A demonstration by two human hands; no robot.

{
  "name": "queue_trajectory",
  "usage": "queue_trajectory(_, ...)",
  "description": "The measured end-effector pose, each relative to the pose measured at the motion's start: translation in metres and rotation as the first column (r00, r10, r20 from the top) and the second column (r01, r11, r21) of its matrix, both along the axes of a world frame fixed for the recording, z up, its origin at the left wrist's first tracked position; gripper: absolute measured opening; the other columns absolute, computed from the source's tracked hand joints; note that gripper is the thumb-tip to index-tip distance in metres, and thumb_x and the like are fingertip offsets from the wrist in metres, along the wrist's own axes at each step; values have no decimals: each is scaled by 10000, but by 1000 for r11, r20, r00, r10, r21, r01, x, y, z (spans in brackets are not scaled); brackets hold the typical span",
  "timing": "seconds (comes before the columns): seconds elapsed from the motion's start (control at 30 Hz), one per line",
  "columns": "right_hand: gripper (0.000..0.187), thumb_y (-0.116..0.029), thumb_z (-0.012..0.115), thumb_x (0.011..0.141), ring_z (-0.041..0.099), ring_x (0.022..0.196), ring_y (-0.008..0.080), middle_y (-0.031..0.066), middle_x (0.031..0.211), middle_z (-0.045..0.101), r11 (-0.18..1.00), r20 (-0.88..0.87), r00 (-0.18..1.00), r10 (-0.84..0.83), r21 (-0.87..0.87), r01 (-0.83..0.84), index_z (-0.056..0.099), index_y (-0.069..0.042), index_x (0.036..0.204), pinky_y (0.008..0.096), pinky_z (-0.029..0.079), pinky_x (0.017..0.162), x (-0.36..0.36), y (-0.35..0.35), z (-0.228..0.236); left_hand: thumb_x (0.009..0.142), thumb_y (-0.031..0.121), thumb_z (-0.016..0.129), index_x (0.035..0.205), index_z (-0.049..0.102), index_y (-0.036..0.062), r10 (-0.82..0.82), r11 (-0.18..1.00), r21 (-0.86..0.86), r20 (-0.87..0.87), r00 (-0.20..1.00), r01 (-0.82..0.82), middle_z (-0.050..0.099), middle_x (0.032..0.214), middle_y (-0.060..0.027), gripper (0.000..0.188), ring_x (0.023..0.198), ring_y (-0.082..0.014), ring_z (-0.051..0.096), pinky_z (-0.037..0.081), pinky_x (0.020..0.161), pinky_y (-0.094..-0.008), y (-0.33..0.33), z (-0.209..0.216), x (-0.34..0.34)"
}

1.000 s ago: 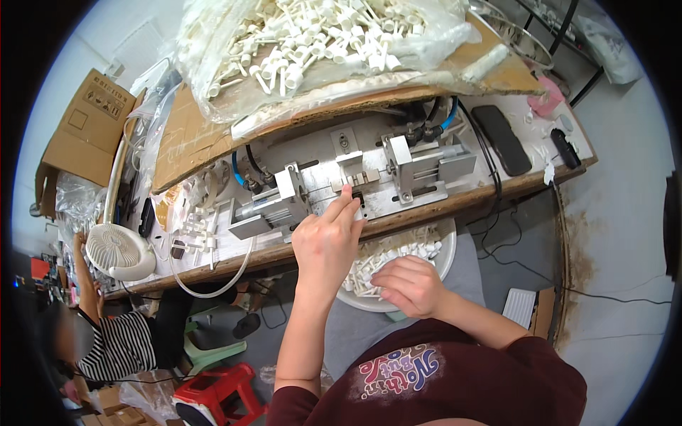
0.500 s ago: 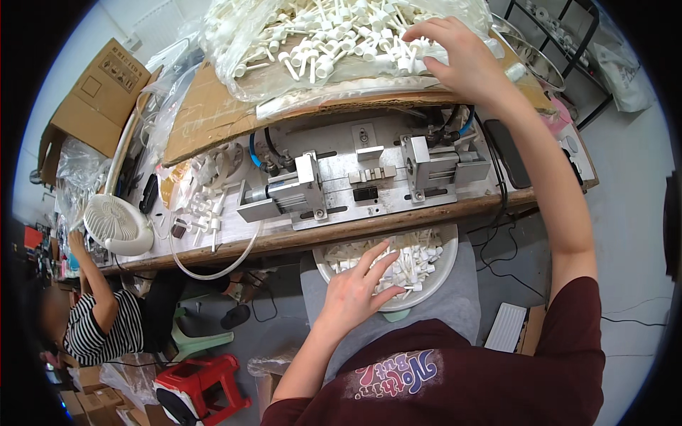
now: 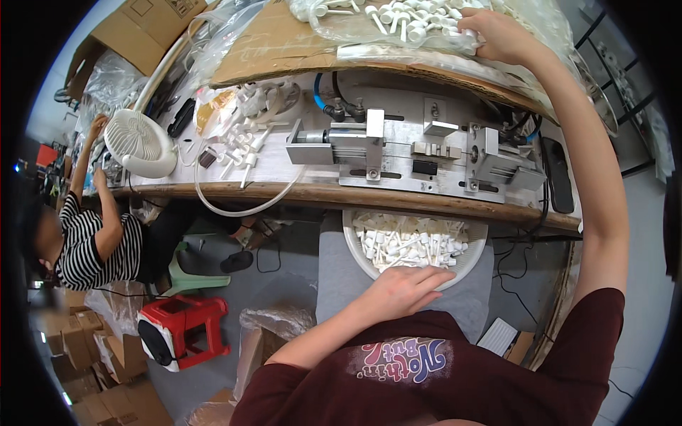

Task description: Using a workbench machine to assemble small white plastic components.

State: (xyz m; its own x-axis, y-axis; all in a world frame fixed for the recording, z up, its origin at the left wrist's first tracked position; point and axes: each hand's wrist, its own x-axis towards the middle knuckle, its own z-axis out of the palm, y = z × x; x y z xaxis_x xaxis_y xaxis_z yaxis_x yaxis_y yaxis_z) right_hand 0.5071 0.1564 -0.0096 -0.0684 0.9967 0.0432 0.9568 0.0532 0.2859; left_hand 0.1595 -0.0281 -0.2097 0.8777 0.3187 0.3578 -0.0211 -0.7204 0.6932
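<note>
At the upper right, my right hand (image 3: pixel 501 37) reaches over the cardboard to a heap of white plastic parts with round heads and thin stems (image 3: pixel 415 18). Its fingers and thumb close around one or more of these parts at the heap's edge. My left hand (image 3: pixel 403 292) is at the near side of a white basket (image 3: pixel 477 257) in my lap, fingers stretched out and holding nothing. Small white plastic pieces (image 3: pixel 408 241) fill much of the basket. Between heap and basket, a metal fixture (image 3: pixel 426 177) with two facing cylinder units is mounted on the bench.
Loose white parts (image 3: pixel 245 153) and a white fan (image 3: pixel 141 145) occupy the bench's left side. A dark phone (image 3: pixel 558 174) lies right of the fixture. The bench's wooden front edge (image 3: pixel 312 192) runs above the basket. A co-worker in a striped top (image 3: pixel 99 241) sits at left, near a red stool (image 3: pixel 188 330).
My view has shifted, so the bench appears farther right. My right hand has closed on parts at the heap. My left hand has moved from over the basket to its near rim.
</note>
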Motion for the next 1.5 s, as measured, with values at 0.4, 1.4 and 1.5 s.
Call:
queue_trajectory(0.4, 285, -193, 779, 707, 690, 710, 245, 161, 745, 714, 992, -395, 913, -105, -108, 67, 713, 33, 867, 363, 530, 641, -35, 28, 24, 847, 147, 732, 1204, 659, 116, -21, 999, -33, 25, 999, 22, 678, 834, -53, 366, 714, -228, 669, 546, 637, -343, -6, -11, -5)
queue_trajectory(1.4, 200, -178, 722, 908, 620, 479, 124, 82, 636, 664, 988, -866, -481, 134, 80, 132, 673, 11, 864, 246, 518, 542, -138, -160, -71, 673, -34, 839, 1140, 716, 21, 209, 937, 186, 375, 903, -294, 638, 1093, -132, 486, 917, -218, 655, 559, 694, -304, 73, 114, 27)
queue_trajectory(1.5, 196, -177, 715, 915, 625, 488, 115, 89, 695, 682, 996, -862, -503, 65, 28, 81, 672, 10, 875, 227, 495, 493, -136, -166, -77, 671, -25, 835, 1090, 723, 7, 207, 933, 213, 341, 917, -290, 647, 980, -106, 434, 840, -209, 648, 530, 648, -316, 78, 119, 29)
